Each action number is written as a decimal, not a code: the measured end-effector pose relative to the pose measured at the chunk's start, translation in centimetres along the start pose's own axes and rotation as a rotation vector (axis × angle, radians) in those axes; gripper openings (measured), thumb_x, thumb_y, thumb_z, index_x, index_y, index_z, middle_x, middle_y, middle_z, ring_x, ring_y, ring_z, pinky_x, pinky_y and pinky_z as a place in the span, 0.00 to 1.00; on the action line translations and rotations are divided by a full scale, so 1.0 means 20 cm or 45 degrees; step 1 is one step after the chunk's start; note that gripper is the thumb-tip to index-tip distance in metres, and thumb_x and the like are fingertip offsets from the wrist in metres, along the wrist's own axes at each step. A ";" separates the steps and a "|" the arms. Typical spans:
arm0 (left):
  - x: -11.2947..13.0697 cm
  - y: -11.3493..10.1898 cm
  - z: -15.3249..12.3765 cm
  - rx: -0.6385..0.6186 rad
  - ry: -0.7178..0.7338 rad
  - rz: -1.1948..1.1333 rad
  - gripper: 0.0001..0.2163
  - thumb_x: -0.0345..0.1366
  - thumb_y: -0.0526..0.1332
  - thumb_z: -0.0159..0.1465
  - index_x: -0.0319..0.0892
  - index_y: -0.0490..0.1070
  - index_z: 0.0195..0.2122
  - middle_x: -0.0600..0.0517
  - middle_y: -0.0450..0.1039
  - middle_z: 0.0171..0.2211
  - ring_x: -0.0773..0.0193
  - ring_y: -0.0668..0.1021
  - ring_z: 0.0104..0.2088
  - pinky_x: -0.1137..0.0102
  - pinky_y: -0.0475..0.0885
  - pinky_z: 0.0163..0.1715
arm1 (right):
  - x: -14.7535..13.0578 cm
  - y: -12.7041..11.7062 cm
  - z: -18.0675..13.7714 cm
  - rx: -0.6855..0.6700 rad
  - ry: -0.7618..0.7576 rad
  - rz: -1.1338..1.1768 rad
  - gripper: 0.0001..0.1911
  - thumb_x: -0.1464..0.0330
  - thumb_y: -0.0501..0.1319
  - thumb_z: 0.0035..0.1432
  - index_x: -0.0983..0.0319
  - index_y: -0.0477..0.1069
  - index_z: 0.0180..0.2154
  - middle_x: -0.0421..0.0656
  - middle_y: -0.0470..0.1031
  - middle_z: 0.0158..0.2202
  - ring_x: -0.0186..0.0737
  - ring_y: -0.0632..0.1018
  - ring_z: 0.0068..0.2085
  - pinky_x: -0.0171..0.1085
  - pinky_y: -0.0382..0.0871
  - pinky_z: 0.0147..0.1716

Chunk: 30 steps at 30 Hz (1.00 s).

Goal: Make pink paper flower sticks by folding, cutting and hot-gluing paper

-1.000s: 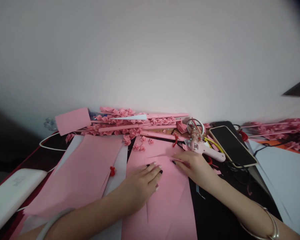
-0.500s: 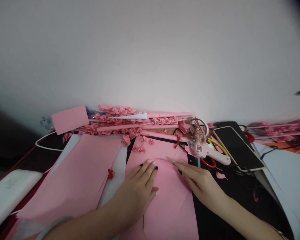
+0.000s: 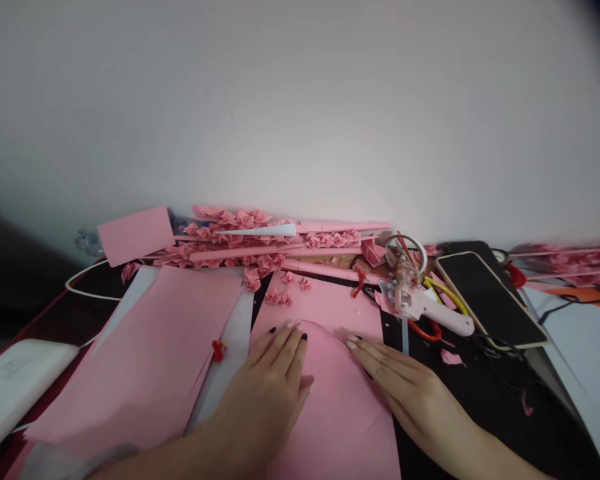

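Left hand (image 3: 273, 373) and right hand (image 3: 414, 385) lie outstretched, apart, touching the pink paper (image 3: 333, 407).

Right hand (image 3: 413, 387) is brought down and back from the far edge of the upper pink sheet (image 3: 337, 383), where the paper was held at thumb and fingers 1 s ago. Its fingers are now laid straighter by the sheet's right side. Far edge, roughly straight before, is now bowed into a curve. Left hand (image 3: 267, 383) is shifted slightly left and a bit closer to the paper roses (image 3: 279, 298). Red handle (image 3: 430, 336) and pink scrap (image 3: 451, 358), mostly covered earlier, are now exposed.
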<state>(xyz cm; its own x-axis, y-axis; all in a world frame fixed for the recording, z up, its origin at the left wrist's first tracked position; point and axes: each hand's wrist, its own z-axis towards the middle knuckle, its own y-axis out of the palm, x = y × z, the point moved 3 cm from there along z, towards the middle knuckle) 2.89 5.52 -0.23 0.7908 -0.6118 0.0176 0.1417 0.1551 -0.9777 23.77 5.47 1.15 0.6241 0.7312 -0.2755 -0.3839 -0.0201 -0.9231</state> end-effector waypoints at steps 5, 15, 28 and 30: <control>0.00 0.00 0.00 -0.009 -0.038 -0.012 0.19 0.38 0.50 0.66 0.32 0.67 0.53 0.41 0.67 0.55 0.51 0.72 0.54 0.59 0.69 0.49 | -0.04 0.01 0.01 -0.064 -0.076 -0.113 0.29 0.79 0.47 0.61 0.65 0.50 0.63 0.49 0.62 0.59 0.44 0.64 0.60 0.45 0.64 0.55; -0.01 0.02 0.00 0.025 0.000 0.043 0.19 0.38 0.50 0.66 0.32 0.66 0.53 0.40 0.67 0.55 0.52 0.72 0.53 0.59 0.70 0.49 | -0.11 0.03 0.01 -0.078 -0.184 -0.228 0.27 0.80 0.47 0.59 0.71 0.55 0.61 0.52 0.63 0.58 0.47 0.61 0.61 0.45 0.64 0.55; 0.00 0.03 -0.01 0.027 -0.074 0.072 0.20 0.40 0.48 0.66 0.33 0.66 0.54 0.42 0.66 0.56 0.53 0.71 0.54 0.60 0.67 0.51 | -0.12 0.05 0.00 -0.192 -0.244 -0.352 0.24 0.79 0.47 0.59 0.73 0.61 0.57 0.52 0.61 0.59 0.52 0.62 0.60 0.47 0.66 0.53; 0.01 0.03 -0.01 0.034 -0.074 0.082 0.20 0.39 0.48 0.67 0.33 0.66 0.54 0.42 0.66 0.56 0.53 0.72 0.54 0.59 0.66 0.51 | -0.12 0.05 0.00 -0.195 -0.242 -0.351 0.24 0.79 0.47 0.59 0.72 0.61 0.58 0.52 0.61 0.59 0.51 0.61 0.60 0.47 0.65 0.54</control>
<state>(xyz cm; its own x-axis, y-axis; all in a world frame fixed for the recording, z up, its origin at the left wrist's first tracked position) 2.94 5.38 -0.81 0.8320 -0.5538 -0.0320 0.1049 0.2137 -0.9712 21.86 3.68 0.79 0.5467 0.8367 0.0309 -0.1034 0.1041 -0.9892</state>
